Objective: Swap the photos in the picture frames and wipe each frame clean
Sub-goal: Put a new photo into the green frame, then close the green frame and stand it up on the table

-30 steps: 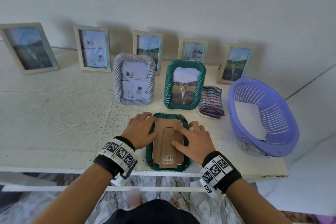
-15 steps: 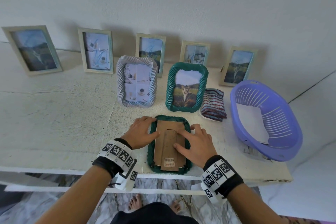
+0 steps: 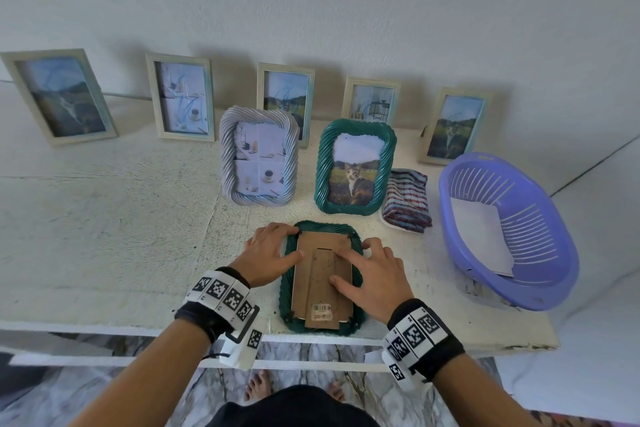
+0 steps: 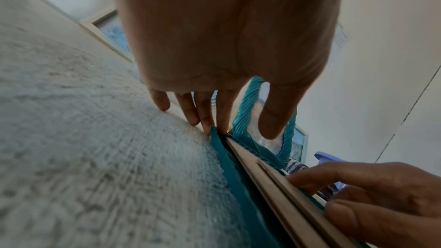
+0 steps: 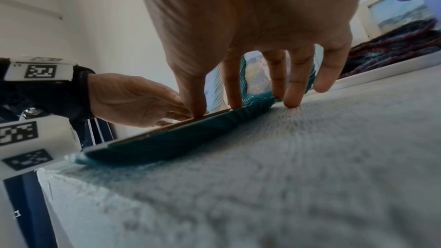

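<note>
The left hand (image 3: 268,253) is resting, fingers spread and flat, on the left rim of the face-down green frame (image 3: 287,302) lying at the worktop's (image 3: 104,218) front edge, so its photo is hidden. The right hand (image 3: 370,274) is pressing straight fingers on the cardboard backing (image 3: 320,274). Behind are standing a grey frame (image 3: 259,156), a cat frame (image 3: 355,166), a folded cloth (image 3: 407,201), and a purple basket (image 3: 554,253) at the right edge.

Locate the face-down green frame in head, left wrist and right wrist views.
Head: face-down frame, bottom centre, between both hands.
Left wrist: its edge runs from centre to bottom right.
Right wrist: a green wedge at centre left, under the fingertips.
Shared landmark: upright cat frame behind it.
</note>
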Demonstrator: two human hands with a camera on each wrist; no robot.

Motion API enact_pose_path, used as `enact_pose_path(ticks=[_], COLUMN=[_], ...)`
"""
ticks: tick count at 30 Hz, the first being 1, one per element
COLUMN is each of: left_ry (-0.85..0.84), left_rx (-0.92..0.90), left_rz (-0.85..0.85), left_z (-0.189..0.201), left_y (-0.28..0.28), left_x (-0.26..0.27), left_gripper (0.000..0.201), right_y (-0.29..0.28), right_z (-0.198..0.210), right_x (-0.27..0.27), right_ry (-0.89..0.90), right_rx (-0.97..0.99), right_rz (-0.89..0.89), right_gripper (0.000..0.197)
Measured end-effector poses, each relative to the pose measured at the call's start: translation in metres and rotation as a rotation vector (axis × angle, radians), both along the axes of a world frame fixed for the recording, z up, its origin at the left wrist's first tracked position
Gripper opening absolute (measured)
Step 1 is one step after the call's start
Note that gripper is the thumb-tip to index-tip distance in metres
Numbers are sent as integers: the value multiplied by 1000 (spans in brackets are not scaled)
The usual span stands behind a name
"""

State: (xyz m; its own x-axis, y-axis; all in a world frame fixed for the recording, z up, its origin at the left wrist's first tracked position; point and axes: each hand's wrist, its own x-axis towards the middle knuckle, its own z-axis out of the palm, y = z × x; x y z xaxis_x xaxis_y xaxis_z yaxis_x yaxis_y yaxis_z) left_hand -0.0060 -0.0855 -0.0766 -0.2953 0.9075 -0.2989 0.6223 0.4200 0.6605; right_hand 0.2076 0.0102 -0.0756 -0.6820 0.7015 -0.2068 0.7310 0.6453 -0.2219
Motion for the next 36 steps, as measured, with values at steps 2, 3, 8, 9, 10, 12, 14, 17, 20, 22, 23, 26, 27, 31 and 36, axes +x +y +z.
enact_pose_path(ticks=[2, 3, 8, 9, 10, 12, 14, 17, 20, 22, 23, 26, 27, 31, 36], left_ry=[5, 9, 103, 97, 85, 49, -11, -91, -133, -265, -374, -555, -508, -168, 80], left_rx=[5, 10, 70, 75, 71, 71, 82, 115, 195, 287, 335, 418, 425, 337, 108], left_rz=[-5, -7, 71, 108, 139, 179, 221, 283, 341, 370, 362, 217, 171, 99, -160], left_z=[0, 0, 0, 0, 1, 0, 4, 20, 46, 70, 82, 92, 87, 49, 9], left_y=[-2, -3, -10, -11, -12, -14, -16, -23, -28, -29, -28, -24, -22, -15, -22], left_x=[0, -1, 9, 13, 16, 20, 20, 16, 18, 30, 39, 56, 55, 35, 23], left_gripper=[92, 89, 41, 39, 40, 46, 51, 50, 38, 29, 26, 24, 24, 22, 65], right_y=[0, -1, -3, -5, -8, -13, -18, -28, -35, -36, -35, -29, -27, -13, -2], right_z=[0, 0, 3, 4, 5, 7, 9, 15, 29, 35, 37, 46, 49, 47, 14], right_x=[0, 1, 0, -1, -1, -5, -9, -14, -15, -14, -12, -1, 5, 30, 42], right_ry=[7, 9, -25, -39, -43, -17, 40, 196, 445, 628, 700, 801, 818, 928, 925], right_rx=[-3, -2, 45, 67, 88, 102, 70, -97, -377, -618, -694, -744, -738, -709, -723], right_rz=[-1, 1, 20, 22, 24, 33, 62, 63, -29, -111, -149, -234, -260, -402, -515], right_gripper=[56, 56, 55, 55, 54, 51, 46, 51, 57, 55, 55, 51, 47, 26, 16])
